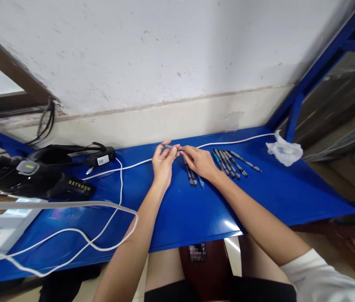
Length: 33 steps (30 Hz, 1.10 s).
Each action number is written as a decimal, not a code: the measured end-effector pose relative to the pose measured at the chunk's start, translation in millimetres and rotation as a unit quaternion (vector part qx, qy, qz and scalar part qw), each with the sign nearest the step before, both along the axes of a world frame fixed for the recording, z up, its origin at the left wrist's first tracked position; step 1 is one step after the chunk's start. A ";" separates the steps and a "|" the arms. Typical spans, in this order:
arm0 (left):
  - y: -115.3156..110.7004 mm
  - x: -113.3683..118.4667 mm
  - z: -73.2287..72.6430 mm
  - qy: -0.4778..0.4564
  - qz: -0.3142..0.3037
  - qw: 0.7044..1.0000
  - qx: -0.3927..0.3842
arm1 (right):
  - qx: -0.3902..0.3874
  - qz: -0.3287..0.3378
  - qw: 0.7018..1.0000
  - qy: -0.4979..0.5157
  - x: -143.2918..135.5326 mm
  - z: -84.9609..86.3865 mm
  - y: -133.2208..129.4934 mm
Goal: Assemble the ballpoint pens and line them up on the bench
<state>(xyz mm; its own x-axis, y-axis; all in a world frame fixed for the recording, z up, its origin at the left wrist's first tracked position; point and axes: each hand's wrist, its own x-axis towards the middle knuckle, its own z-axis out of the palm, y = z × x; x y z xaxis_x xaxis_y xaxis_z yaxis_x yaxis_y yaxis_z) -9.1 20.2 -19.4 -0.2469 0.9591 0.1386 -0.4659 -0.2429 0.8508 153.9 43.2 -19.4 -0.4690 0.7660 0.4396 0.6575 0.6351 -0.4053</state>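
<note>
Presently, the left hand [163, 163] is partly open, its thumb and fingers bent around a slim dark pen [168, 146], which it holds near the back edge of the blue table [190, 218]. The right hand [200, 160] is more closed; its thumb and fingertips are pinched together at the right end of this same pen. The pen lies almost level between both hands.

Just below the pen and to its right, a few loose pens [191, 175] lie on the table, partly covered by the right hand. Farther to the right of the pen there is a row of pens [227, 162], side by side and slanting, and beyond these a crumpled white plastic bag [286, 153].

To the left of the pen lies a black device [102, 158] with a white label, and farther left a black bottle [76, 186] with yellow letters. A white cable [243, 139] passes at both sides of the pen. Behind the pen rises a stained pale wall [164, 63].
</note>
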 end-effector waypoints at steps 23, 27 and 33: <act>-0.7 -10.7 2.3 -0.009 0.037 0.999 0.011 | 0.000 -0.002 1.000 -0.013 -2.7 -3.0 0.2; -1.4 -8.8 2.9 -0.004 0.040 0.999 0.011 | -0.008 0.005 1.000 -0.001 -3.5 -3.1 -0.3; -3.3 -1.6 1.2 0.056 0.006 0.998 0.012 | -0.004 0.020 0.999 0.029 -4.0 -4.1 0.4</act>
<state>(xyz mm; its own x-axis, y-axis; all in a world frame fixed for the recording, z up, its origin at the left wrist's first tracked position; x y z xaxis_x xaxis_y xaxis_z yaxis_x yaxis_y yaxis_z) -10.7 16.9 -18.2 -0.2396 0.9524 0.1883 -0.3658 -0.2682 0.8912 149.9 43.6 -23.6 -0.4726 0.7514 0.4605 0.6073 0.6563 -0.4477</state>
